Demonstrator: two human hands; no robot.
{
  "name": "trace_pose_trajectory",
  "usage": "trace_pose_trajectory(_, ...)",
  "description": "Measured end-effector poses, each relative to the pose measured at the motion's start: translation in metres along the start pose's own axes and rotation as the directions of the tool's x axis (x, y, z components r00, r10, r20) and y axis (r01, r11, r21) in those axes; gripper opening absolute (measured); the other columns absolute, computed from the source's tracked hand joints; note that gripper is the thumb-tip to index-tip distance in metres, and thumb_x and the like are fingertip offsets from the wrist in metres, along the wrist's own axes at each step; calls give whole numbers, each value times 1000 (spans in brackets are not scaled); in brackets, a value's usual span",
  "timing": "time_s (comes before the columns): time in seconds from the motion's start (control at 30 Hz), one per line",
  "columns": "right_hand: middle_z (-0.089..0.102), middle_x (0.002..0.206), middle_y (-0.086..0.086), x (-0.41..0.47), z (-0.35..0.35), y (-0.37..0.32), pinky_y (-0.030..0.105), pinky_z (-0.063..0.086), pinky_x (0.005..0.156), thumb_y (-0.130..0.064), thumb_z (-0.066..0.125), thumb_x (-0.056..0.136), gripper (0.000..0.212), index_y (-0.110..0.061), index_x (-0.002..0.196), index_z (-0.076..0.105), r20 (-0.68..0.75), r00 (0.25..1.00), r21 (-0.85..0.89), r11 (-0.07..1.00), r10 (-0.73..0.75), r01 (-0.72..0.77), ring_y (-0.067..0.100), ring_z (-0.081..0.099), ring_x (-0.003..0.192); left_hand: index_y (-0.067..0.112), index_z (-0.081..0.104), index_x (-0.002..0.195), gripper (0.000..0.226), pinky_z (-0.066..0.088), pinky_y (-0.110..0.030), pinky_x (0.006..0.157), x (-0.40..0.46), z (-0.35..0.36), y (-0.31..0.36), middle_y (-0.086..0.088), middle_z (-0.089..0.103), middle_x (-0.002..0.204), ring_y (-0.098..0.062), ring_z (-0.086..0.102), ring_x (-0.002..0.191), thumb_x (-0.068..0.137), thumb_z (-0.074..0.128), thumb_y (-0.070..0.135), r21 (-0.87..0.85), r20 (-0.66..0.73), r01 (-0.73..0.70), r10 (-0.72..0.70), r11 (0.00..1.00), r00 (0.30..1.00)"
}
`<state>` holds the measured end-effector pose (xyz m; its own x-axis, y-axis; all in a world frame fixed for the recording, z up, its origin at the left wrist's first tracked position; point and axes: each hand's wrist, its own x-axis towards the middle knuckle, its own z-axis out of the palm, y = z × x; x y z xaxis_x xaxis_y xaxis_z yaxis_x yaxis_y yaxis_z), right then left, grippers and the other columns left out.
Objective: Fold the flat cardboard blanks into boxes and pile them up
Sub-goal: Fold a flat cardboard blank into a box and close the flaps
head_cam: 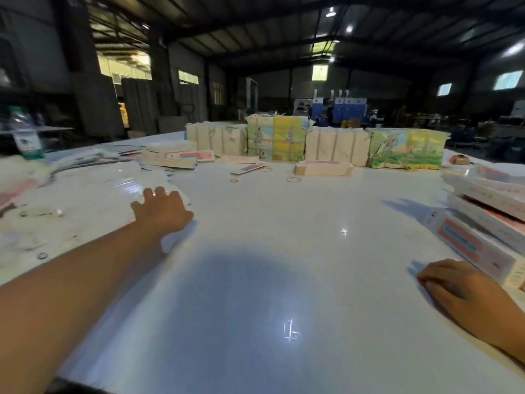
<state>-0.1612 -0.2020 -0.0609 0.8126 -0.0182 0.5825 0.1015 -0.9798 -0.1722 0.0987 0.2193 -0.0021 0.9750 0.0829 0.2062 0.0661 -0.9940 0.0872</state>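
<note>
Two hands over the white bench (284,251), neither holding anything: left hand (162,209) stretched out with fingers spread, flat on the spread of flat blanks (93,194) at the left edge; right hand (460,282) lies loosely curled on the surface near the right edge, just beside the pile of folded boxes (488,206). Judging progress: several boxes done and piled, one folded box (324,168) alone toward the far edge, many blanks left, so partway, next blank about to be taken. Tied bundles (312,146) line the far edge. Water bottle (24,135) at far left corner. Printing on the boxes is pink and blue, too blurred to read
</note>
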Motion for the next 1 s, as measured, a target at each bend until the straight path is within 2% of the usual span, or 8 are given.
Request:
trace_pose_trajectory(0.13, 60, 80, -16, 2, 3, 10, 23, 40, 67, 8, 73, 71, 27, -19, 73, 70, 20, 999, -3, 1000, 28, -28, 9, 54, 70, 20, 56, 110, 69, 28, -50, 98, 9, 30, -69, -9, 43, 113, -30, 33, 113, 73, 42, 76, 44, -147, 226, -217, 973, 965)
trace_pose_trajectory(0.27, 63, 78, -7, 1, 5, 17, 8, 37, 71, 7, 72, 72, 30, -23, 74, 70, 51, 998, -36, 999, 37, -35, 8, 52, 76, 4, 63, 100, 81, 33, -56, 88, 5, 47, -85, -19, 51, 107, -36, 41, 104, 73, 43, 79, 64, -360, 95, -66, 993, 931)
trace_pose_trajectory(0.33, 64, 79, -5, 1, 3, 16, 4, 35, 74, -5, 65, 76, 26, -31, 73, 65, 55, 998, -14, 999, 43, -42, 5, 53, 75, 6, 62, 101, 85, 32, -55, 89, 8, 45, -86, -18, 51, 109, -37, 41, 106, 70, 39, 83, 51, -341, 125, -101, 991, 935)
trace_pose_trajectory(0.47, 63, 84, -10, 0, 0, 17, 22, 43, 73, -17, 57, 73, 26, -42, 81, 59, 53, 994, 5, 996, 92, -92, 18, 62, 72, 13, 54, 112, 80, 29, -54, 96, 15, 39, -89, -13, 49, 119, -33, 40, 115, 71, 46, 81, 43, -285, 177, -158, 983, 945)
trace_pose_trajectory(0.67, 63, 82, -10, 0, 2, 17, 23, 41, 69, 9, 74, 69, 37, -26, 77, 69, 71, 993, -61, 994, 93, -89, 20, 62, 71, 5, 50, 114, 75, 33, -52, 97, 14, 13, -90, -17, 54, 115, -35, 47, 109, 71, 68, 63, -10, -333, 258, -247, 966, 910)
trace_pose_trajectory(0.77, 64, 82, -5, 1, 1, 11, 24, 42, 68, 11, 75, 67, 32, -18, 78, 72, 78, 993, -68, 994, 86, -81, 23, 62, 70, 3, 52, 110, 61, 33, -48, 91, 3, 1, -83, -18, 54, 109, -34, 46, 101, 78, 67, 52, 44, -421, 217, -178, 975, 889)
trace_pose_trajectory(0.87, 65, 81, -2, 1, 0, 5, 28, 44, 66, 10, 74, 69, 26, -15, 77, 73, 76, 993, -46, 995, 92, -89, 24, 61, 71, 6, 48, 101, 33, 39, -45, 75, -2, -9, -71, -16, 59, 91, -33, 54, 80, 90, 59, 35, -58, -397, 101, -116, 993, 911)
trace_pose_trajectory(1.0, 67, 82, 0, 3, -3, 0, 29, 40, 66, 6, 70, 75, 20, -14, 76, 72, 88, 992, -20, 996, 93, -92, 20, 58, 73, 15, 45, 89, 25, 35, -33, 54, -14, -23, -14, -6, 55, 71, -20, 46, 59, 98, 41, 38, -190, -377, -107, 28, 976, 926)
